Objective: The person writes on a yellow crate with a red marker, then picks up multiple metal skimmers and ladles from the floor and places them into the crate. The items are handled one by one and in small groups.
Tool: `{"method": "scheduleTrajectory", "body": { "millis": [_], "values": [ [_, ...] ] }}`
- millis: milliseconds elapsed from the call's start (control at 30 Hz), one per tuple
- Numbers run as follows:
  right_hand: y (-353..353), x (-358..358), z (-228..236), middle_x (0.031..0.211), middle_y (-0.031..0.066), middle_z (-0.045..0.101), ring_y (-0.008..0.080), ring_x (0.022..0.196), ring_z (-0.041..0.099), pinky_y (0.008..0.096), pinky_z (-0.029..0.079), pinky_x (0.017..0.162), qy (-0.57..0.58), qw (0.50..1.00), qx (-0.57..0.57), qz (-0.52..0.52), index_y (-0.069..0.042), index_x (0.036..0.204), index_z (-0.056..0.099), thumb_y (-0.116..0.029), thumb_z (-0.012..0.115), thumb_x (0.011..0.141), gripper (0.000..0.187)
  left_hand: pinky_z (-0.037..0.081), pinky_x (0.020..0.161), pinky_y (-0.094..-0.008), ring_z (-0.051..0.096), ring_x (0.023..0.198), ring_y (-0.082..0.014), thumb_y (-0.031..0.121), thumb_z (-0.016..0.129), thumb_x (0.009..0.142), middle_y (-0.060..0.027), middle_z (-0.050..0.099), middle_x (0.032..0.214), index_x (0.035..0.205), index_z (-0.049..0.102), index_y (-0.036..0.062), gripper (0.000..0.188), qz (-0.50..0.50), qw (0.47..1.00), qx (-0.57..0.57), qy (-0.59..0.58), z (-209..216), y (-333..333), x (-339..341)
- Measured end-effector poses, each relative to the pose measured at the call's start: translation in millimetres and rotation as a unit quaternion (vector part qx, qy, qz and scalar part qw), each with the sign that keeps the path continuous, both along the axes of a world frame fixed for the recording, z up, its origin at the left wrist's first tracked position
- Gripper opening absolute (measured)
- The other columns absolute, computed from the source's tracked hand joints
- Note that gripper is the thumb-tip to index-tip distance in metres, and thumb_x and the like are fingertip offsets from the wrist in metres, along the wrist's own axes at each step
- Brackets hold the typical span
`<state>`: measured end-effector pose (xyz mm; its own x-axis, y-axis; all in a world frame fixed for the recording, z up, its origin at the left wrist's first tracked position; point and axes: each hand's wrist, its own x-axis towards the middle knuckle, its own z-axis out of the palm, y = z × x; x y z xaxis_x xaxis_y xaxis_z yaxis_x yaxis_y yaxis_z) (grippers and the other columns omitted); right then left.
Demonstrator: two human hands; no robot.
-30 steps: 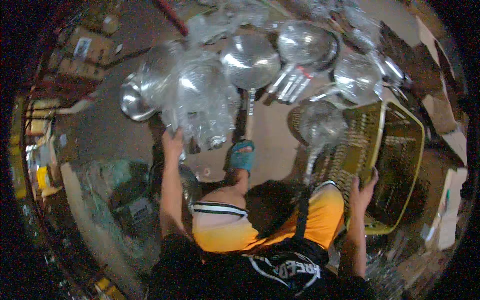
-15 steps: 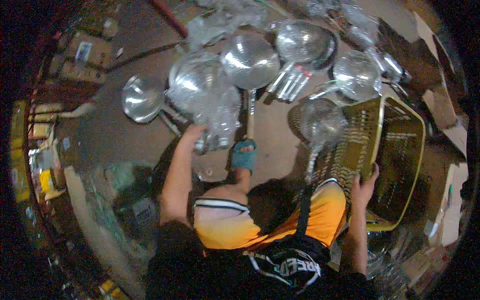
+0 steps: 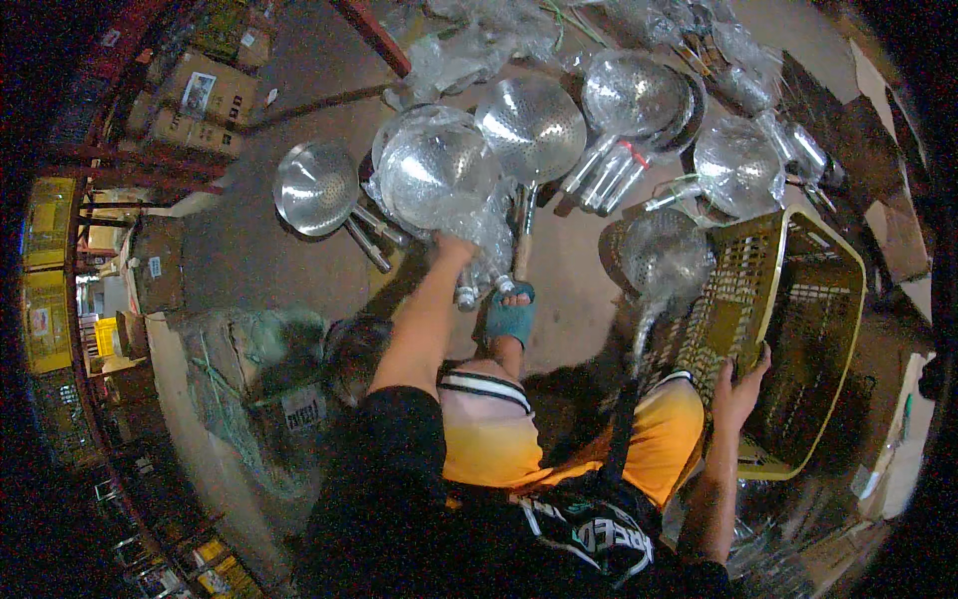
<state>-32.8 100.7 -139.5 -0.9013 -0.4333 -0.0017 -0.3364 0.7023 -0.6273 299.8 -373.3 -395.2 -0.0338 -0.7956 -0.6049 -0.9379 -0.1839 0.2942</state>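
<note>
Centrally, left hand [image 3: 455, 250] touched film-wrapped skimmers [image 3: 439, 175], closure hidden; seemed slippery, best held by handles [image 3: 467, 297]; at frame right, right hand [image 3: 738, 394] clasped slotted crate [image 3: 746, 275].

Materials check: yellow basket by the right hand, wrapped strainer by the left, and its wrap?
Yellow basket: likely moulded plastic, low sheen; slotted walls, continuous rim.
Strainer: polished metal, maybe stainless steel; bright highlights on a perforated bowl.
Wrap: clear glossy plastic film, judging by crinkles and glints; polymer unclear.
</note>
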Motion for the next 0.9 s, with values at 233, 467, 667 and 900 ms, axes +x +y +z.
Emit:
{"method": "scheduleTrajectory", "body": {
  "millis": [233,467,667,900],
  "values": [
    [-4.9,1.8,10.8,0.13,0.0222,0.056,0.0347,0.116,0.057,0.0403,0.042,0.1,0.02,1.0,0.023,-0.004,-0.005,0.145,0.03,-0.015,0.059,0.092,0.061,0.052,0.076,-0.0393,0.067,0.086,-0.0265,0.027,0.074,0.079,-0.0187,0.07,0.096,0.107,0.065,-0.0056,0.044,0.239,0.934,0.02,0.264,93.3,45.9,-2.1],
    [-9.8,-2.3,11.9,0.139,0.0251,0.048,0.0358,0.124,0.05,0.0423,0.038,0.105,0.047,0.997,0.06,0.004,-0.001,0.144,0.033,-0.02,0.061,0.092,0.063,0.049,0.075,-0.0362,0.062,0.084,-0.0201,0.018,0.059,0.087,-0.0113,0.067,0.098,0.108,0.064,-0.005,0.031,0.188,0.915,-0.029,0.356,219.3,48.8,10.4],
    [-63.9,-9.6,84.1,0.132,0.0215,0.052,0.0397,0.124,0.047,0.0489,0.037,0.106,0.2,0.968,0.026,0.148,-0.002,0.135,0.048,-0.02,0.076,0.072,0.071,0.05,0.084,-0.0375,0.063,0.096,-0.0221,0.024,0.063,0.091,-0.014,0.067,0.11,0.122,0.06,-0.0033,0.041,-0.029,0.948,0.057,0.311,358.8,44.9,-1.8],
    [-90.0,-23.5,174.9,0.157,0.0193,0.02,0.0418,0.143,0.022,0.0609,0.019,0.112,0.268,0.89,-0.043,0.366,-0.037,0.145,0.039,-0.04,0.087,0.057,0.1,0.047,0.093,-0.0353,0.06,0.105,-0.0206,0.036,0.079,0.079,-0.0118,0.066,0.113,0.124,0.059,-0.0013,0.062,-0.298,0.926,0.149,0.178,471.2,147.8,-135.9]
  ]
}}
